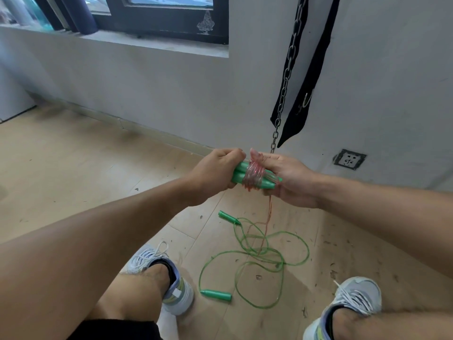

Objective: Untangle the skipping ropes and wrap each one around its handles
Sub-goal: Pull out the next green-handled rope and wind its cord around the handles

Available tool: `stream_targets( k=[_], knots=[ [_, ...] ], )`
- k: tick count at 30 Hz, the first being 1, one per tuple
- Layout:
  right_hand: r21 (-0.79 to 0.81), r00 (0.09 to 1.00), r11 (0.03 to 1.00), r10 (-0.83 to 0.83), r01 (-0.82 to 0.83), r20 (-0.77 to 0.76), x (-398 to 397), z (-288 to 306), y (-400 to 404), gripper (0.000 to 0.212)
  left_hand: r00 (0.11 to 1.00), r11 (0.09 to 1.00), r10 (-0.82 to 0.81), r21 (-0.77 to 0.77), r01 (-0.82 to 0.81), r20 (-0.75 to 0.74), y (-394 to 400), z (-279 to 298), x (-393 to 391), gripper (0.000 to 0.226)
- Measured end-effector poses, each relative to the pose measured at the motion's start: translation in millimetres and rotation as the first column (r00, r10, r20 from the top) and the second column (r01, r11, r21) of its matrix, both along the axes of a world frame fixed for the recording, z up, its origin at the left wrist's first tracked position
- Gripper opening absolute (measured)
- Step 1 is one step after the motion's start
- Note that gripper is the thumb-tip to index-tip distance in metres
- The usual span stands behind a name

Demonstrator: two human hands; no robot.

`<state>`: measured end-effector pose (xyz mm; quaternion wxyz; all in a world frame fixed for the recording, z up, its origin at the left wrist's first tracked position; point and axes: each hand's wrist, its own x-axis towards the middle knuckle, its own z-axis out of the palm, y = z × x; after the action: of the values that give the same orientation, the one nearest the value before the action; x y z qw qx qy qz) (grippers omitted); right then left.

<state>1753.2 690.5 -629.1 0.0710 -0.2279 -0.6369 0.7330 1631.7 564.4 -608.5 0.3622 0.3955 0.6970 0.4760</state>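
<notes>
My left hand (215, 171) grips one end of a pair of green handles (241, 176) held side by side. Several turns of a clear red rope (255, 176) are wound around their middle. My right hand (286, 179) holds the other end, with its fingers at the coils. A loose red tail (268, 217) hangs from the bundle down to the floor. Below, a green skipping rope (282, 256) lies in loose loops on the wooden floor, one green handle (228, 216) at its far end and the other green handle (217, 294) nearer my left shoe.
My two shoes (169, 273) (353, 305) stand either side of the green rope. A metal chain (285, 84) and black straps (308, 77) hang on the wall just beyond my hands. A wall socket (350, 159) sits low on the right. Small debris litters the floor.
</notes>
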Motion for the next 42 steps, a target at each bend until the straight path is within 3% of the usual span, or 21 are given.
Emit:
stream_targets(
  k=[3,11,15,21,26,29,30,31,32,33,38,42],
  knots=[
    [-0.028,0.997,0.999,-0.03,0.028,-0.068,-3.1,3.0,7.7,0.033,0.999,0.993,-0.031,-0.111,0.028,-0.029,0.3,1.3,-1.8,0.027],
    [0.114,1.0,0.993,-0.029,0.029,-0.006,2.6,1.8,14.4,0.037,0.971,0.984,-0.076,-0.177,0.036,-0.228,1.4,9.0,7.3,0.032],
    [0.198,0.999,0.98,-0.008,0.016,-0.038,3.7,14.3,17.3,0.039,0.966,0.971,-0.103,-0.234,0.047,-0.236,1.1,10.3,13.8,0.037],
    [0.263,0.999,0.965,-0.021,0.01,0.039,6.6,11.1,17.3,0.04,0.935,0.969,-0.109,-0.244,0.025,-0.336,0.7,12.7,17.1,0.039],
    [0.263,0.992,0.965,-0.05,0.017,0.118,6.5,9.6,14.5,0.047,0.926,0.973,-0.122,-0.226,0.042,-0.356,-0.4,15.0,18.2,0.039],
    [0.201,0.991,0.98,-0.027,0.0,0.129,5.3,5.5,9.9,0.066,0.948,0.984,-0.116,-0.166,0.068,-0.297,-1.5,15.9,20.5,0.04],
    [0.152,0.991,0.988,-0.011,-0.01,0.132,5.6,4.2,7.0,0.066,0.957,0.987,-0.114,-0.142,0.078,-0.265,-2.1,15.4,20.7,0.04],
    [0.12,0.992,0.993,0.005,-0.02,0.127,6.4,2.1,4.9,0.051,0.968,0.99,-0.108,-0.116,0.083,-0.228,-2.4,15.0,20.8,0.039],
    [0.084,0.991,0.996,0.031,-0.042,0.132,6.9,1.1,2.1,0.031,0.979,0.994,-0.082,-0.086,0.067,-0.187,-2.4,14.3,20.0,0.036],
    [0.054,0.988,0.997,0.039,-0.047,0.147,6.3,-2.4,2.0,0.027,0.989,0.998,-0.026,-0.053,0.018,-0.145,-2.3,13.9,18.2,0.033],
    [-0.164,0.977,0.984,0.095,-0.064,0.189,0.8,-6.9,-7.8,0.032,0.924,0.923,0.383,0.025,-0.383,0.001,-2.6,11.6,6.2,0.032],
    [-0.178,0.993,0.983,0.061,-0.043,0.098,-5.2,-5.3,-24.5,0.04,0.82,0.82,0.572,0.0,-0.572,-0.013,-1.0,8.2,-1.3,0.032]
  ],
)
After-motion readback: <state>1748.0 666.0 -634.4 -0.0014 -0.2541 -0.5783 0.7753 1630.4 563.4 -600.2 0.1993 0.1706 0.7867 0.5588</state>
